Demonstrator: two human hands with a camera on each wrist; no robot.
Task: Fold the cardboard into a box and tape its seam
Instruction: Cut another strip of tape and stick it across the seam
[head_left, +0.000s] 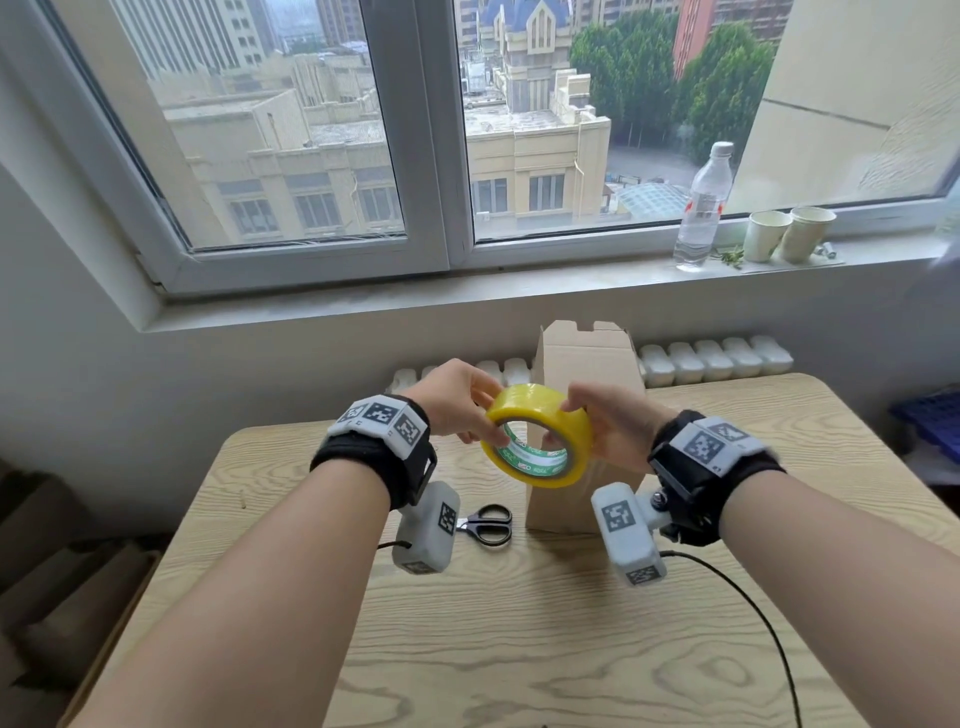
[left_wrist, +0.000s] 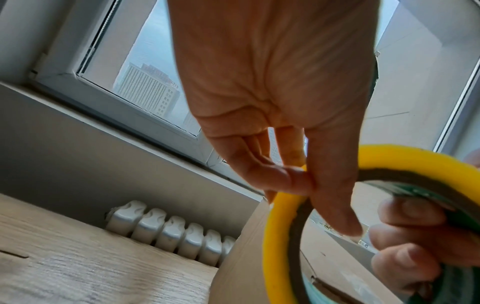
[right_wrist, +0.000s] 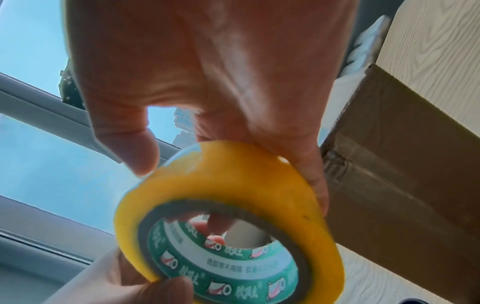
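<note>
Closest to the camera, a yellow tape roll (head_left: 540, 435) is held up in the air between both hands, just above the wooden surface (head_left: 519, 623). The left hand (head_left: 451, 399) is clamped on the roll's left rim, thumb reaching into the core and fingers (left_wrist: 262, 174) laid on the outer face. The right hand (head_left: 612, 425) is wrapped round the opposite side, with some fingers curled inside the green printed core and the thumb (right_wrist: 135, 148) hovering just off the top, so probably the loose tape end is being hunted for. Can't tell if it's been found yet.

Handling-wise, the roll looks stiff and light but glossy, so it's likely a bit slippery on the outside; it's better gripped through the core than by the faces.

Down on the surface, a pair of black scissors (head_left: 488, 524) is left lying just beside the cardboard box (head_left: 587, 364), which is stood upright right behind the roll, top flaps still up. Thin corrugated stuff like that is light and easily tipped or dented, so it should be steadied by a wall or corner while the seam is pressed.

Farther back, a water bottle (head_left: 702, 208) and two paper cups (head_left: 789, 234) are parked on the windowsill.
</note>
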